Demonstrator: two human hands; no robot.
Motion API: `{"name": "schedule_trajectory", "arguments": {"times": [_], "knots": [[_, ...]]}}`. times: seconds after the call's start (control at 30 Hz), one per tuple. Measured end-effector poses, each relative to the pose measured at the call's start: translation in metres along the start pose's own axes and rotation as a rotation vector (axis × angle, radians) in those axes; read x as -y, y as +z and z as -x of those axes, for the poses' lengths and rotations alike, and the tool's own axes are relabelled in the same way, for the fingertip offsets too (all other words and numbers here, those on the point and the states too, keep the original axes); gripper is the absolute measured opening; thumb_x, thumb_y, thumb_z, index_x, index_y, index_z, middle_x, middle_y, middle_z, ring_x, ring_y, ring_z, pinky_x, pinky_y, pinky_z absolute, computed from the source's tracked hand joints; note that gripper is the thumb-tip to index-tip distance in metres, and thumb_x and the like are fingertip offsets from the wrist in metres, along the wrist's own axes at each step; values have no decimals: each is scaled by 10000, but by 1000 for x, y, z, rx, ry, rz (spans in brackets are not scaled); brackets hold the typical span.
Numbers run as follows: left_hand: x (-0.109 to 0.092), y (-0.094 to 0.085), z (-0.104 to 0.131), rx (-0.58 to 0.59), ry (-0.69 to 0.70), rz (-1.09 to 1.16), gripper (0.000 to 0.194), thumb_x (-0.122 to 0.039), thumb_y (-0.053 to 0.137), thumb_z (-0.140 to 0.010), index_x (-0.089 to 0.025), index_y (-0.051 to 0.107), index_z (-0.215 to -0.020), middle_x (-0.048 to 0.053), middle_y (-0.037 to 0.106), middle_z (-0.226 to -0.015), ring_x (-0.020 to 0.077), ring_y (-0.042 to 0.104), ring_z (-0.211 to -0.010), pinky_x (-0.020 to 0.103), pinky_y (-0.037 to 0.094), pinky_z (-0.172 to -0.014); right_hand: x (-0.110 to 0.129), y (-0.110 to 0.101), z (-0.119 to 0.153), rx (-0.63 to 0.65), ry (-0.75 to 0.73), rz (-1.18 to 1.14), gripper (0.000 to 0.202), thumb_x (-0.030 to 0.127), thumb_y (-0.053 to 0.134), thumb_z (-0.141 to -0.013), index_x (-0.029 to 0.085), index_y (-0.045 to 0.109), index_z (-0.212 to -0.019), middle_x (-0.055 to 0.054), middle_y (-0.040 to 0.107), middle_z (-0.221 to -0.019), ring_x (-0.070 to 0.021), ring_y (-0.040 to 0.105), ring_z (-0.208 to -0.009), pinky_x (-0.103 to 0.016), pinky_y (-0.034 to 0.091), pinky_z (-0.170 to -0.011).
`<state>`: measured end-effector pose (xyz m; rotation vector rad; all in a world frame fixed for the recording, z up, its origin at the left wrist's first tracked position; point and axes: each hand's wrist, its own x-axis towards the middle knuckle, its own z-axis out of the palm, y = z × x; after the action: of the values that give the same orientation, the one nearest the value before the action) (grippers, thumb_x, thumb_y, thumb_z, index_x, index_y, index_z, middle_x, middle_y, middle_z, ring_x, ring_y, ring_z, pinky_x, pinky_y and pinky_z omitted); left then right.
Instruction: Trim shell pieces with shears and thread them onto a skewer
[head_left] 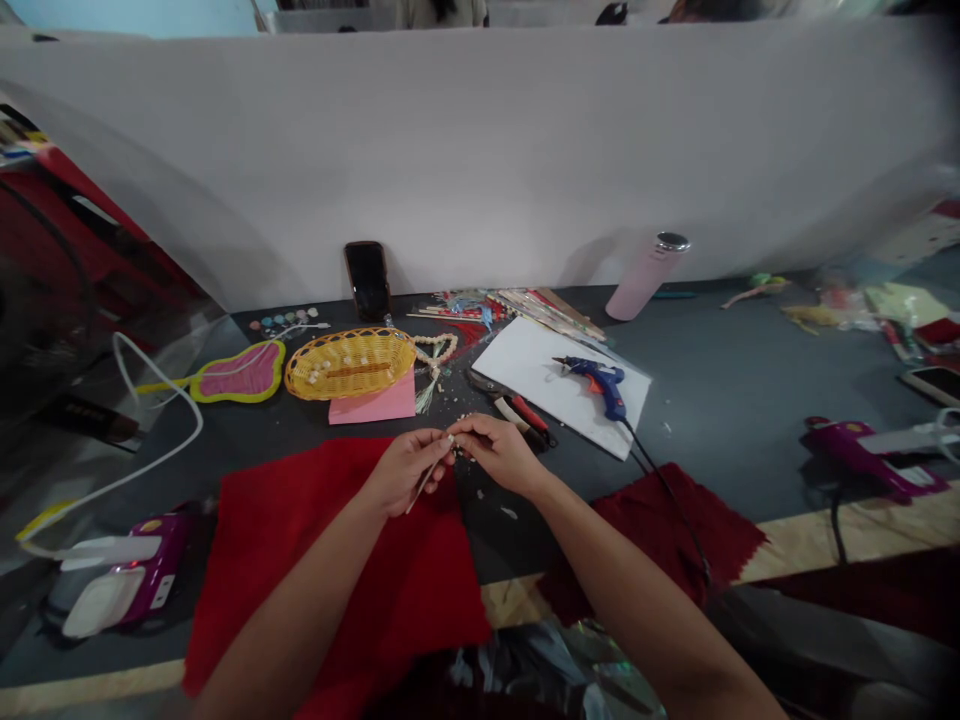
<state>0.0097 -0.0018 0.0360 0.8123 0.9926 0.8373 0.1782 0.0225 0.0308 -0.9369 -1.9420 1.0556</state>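
My left hand (411, 468) is closed on a thin pale stick (420, 490) that slants down and to the left. Its fingertips meet those of my right hand (491, 450) at a small whitish piece (451, 438). The right fingers are pinched around that piece, too small to identify. Both hands are above the right edge of a red cloth (300, 530). Small pale bits are scattered on the dark table (487, 540) just beyond and beside them.
Behind the hands are a yellow basket (352, 362), pink paper (375, 402), a beaded string (442, 350), pliers (529, 420) and a white board (525, 358) bearing a blue glue gun (600, 380). A phone (367, 280) and a pink bottle (645, 278) stand farther back. Purple power strips (157, 565) flank the workspace.
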Motion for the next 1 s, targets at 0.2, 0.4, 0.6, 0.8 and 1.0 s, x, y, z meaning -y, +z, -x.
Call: {"name": "schedule_trajectory", "arguments": {"times": [0.2, 0.4, 0.6, 0.8, 1.0], "knots": [[2, 1, 1, -3, 20, -47, 298, -411, 624, -721, -134, 549, -799, -8, 538, -650, 34, 410, -442, 136, 292, -338, -3, 2, 1, -17, 0, -5, 195, 255, 456, -879, 202, 627, -957, -20, 602, -785, -112, 537, -658, -238, 432, -649], [3, 1, 0, -5, 24, -78, 310, -423, 612, -726, -129, 548, -800, -6, 535, -656, 26, 393, -440, 129, 245, -336, -5, 4, 1, -23, 1, -15, 203, 263, 448, -884, 206, 629, -955, -22, 598, -782, -114, 531, -655, -240, 429, -643], [1, 0, 0, -3, 16, -91, 311, -415, 619, -722, -125, 539, -800, -5, 532, -658, 15, 364, -433, 123, 191, -341, -8, 3, 0, 14, 38, -59, 197, 283, 460, -875, 201, 624, -945, -24, 602, -813, -103, 527, -631, -233, 428, -628], [0, -1, 1, -35, 49, -163, 309, -424, 605, -725, -129, 543, -799, -1, 541, -659, 16, 359, -437, 121, 192, -355, -8, 1, 0, 14, 147, -204, 204, 338, 459, -864, 185, 571, -939, -3, 572, -740, -100, 521, -592, -225, 419, -568], [1, -3, 1, -92, 61, -279, 319, -429, 579, -739, -135, 552, -862, 10, 568, -681, 27, 378, -449, 123, 219, -369, -4, 0, -1, 40, 196, -225, 153, 320, 524, -818, 172, 559, -801, 27, 525, -629, -89, 488, -553, -209, 382, -533]]}}
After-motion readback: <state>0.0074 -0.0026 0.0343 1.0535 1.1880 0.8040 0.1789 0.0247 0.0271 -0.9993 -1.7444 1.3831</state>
